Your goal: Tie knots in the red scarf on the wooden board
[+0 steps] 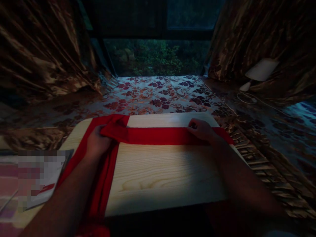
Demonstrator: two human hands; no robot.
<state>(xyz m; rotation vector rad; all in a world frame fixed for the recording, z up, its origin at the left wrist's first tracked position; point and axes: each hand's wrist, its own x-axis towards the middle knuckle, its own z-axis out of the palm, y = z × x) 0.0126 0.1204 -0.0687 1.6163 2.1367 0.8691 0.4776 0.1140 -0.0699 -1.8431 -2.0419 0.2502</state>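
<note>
A long red scarf (158,135) lies on a pale wooden table (158,174). One length runs down the table's left side toward me, and another runs across to the right, over the table's edge. Where the two lengths meet, the fabric is bunched and folded over. My left hand (98,141) is closed on the scarf at this corner, its fingers partly hidden by the cloth. Farther right, my right hand (201,129) rests on the crosswise length with fingers curled at its upper edge. The cloth between the hands lies flat and straight.
A printed packet, partly blurred out (46,184), lies left of my left forearm. Beyond the table is a flower-patterned window-seat cover (160,92) below a dark window. A white lamp (263,69) with a cord stands at the right. Brown curtains (44,49) hang at both sides.
</note>
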